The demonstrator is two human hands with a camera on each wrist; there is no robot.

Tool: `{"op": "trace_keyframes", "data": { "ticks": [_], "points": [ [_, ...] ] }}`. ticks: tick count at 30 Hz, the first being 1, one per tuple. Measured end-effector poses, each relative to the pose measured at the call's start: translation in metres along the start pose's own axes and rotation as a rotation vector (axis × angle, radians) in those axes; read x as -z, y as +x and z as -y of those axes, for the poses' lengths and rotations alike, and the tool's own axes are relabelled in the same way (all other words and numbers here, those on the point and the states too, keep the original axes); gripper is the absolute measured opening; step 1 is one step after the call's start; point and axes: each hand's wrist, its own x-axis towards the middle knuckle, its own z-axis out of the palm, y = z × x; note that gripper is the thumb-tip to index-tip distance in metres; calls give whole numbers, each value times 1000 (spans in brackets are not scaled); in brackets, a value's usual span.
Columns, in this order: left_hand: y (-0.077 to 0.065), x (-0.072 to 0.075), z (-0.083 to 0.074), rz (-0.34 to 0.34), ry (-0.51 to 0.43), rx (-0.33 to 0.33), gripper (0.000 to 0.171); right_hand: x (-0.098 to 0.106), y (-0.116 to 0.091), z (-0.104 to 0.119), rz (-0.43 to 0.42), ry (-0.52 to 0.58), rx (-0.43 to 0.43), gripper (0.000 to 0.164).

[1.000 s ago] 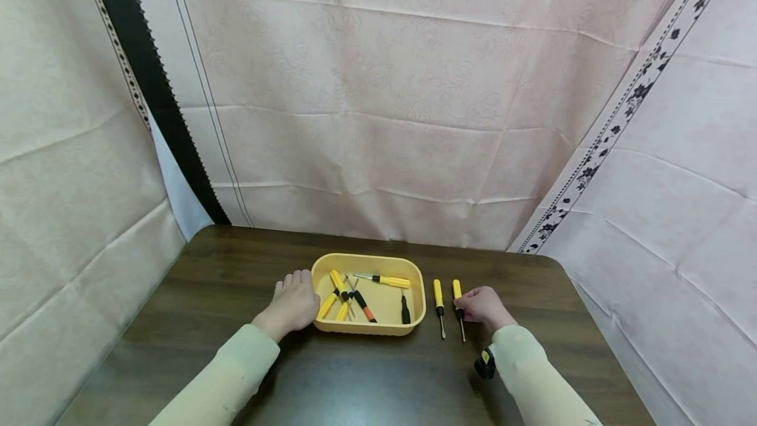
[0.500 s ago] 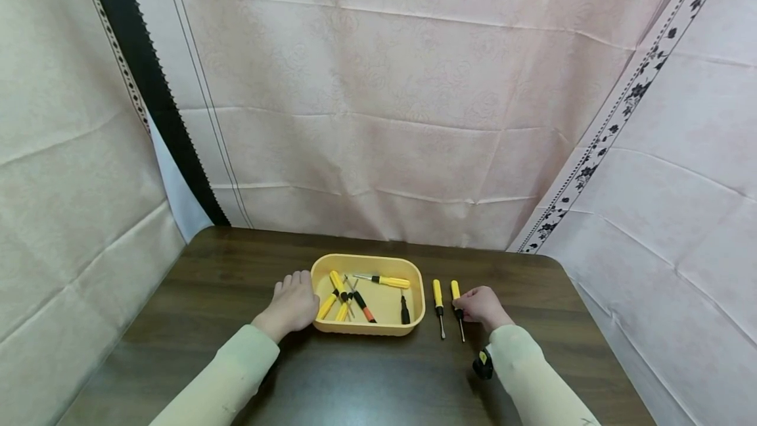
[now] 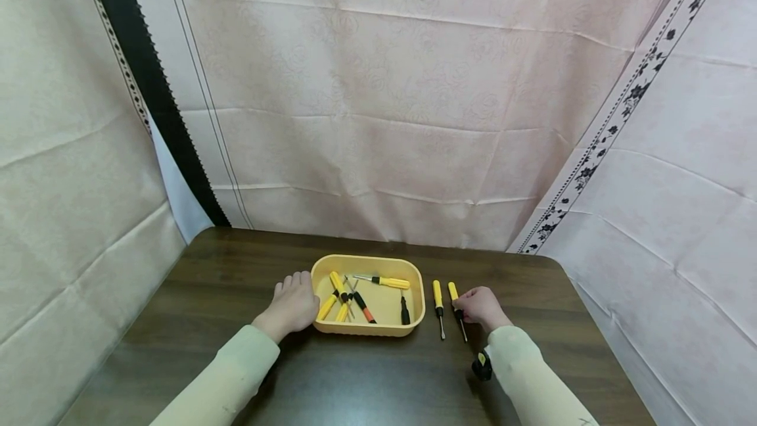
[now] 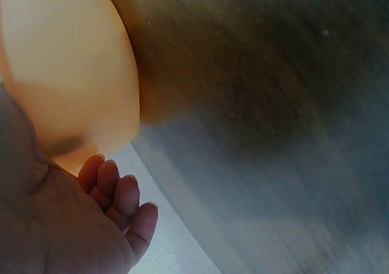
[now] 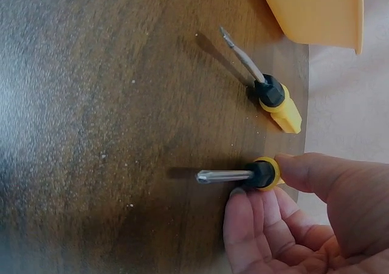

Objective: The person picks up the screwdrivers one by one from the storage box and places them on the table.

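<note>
A yellow-handled screwdriver [image 3: 453, 292] with a black collar is pinched between thumb and fingers of my right hand [image 3: 483, 307]. In the right wrist view its shaft [image 5: 226, 176] points left, close over the table. Beside it, to the left in the head view, a second yellow screwdriver [image 3: 437, 294] lies roughly parallel. My left hand [image 3: 294, 301] rests at the left end of a yellow plastic bin [image 3: 378, 329]. The left wrist view has its fingers [image 4: 125, 195] loosely bent by the bin's wall [image 4: 79, 67], with the thumb hidden.
Inside the bin lie several screwdrivers, among them a yellow one [image 3: 395, 282], a small black one [image 3: 405, 311] and a black-and-orange one [image 3: 365, 308]. The brown wooden table [image 3: 367, 380] ends at a patterned cloth curtain [image 3: 367, 150]. A black device [image 3: 481, 365] sits at my right wrist.
The screwdriver in my right hand has turned slightly: its handle end has shifted left and its tip a little right. My left hand and the bin are nearly unchanged.
</note>
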Motion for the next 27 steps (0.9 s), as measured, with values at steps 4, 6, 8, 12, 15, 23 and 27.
{"op": "trace_keyframes", "data": {
  "ticks": [4, 6, 8, 12, 15, 23, 27],
  "points": [
    [0, 1, -1, 4, 0, 2, 39, 1, -3, 2, -4, -28, 4, 14],
    [-1, 1, -1, 5, -4, 2, 39, 1, -4, 2, -8, -35, 5, 15],
    [0, 1, -1, 7, -3, 3, 39, 2, -5, 3, -10, -37, 9, 15],
    [0, 1, -1, 3, -1, -2, 39, 3, -5, 4, -15, -43, 10, 16],
    [0, 1, 0, 2, 1, -3, 39, 5, -5, 4, -19, -62, 11, 18],
    [-1, 1, -1, -5, 1, -2, 38, 12, -13, 18, -38, -135, 75, 26],
    [-1, 2, -1, -7, -4, -7, 38, 11, -24, 35, -56, -128, 125, 29]
  ]
}}
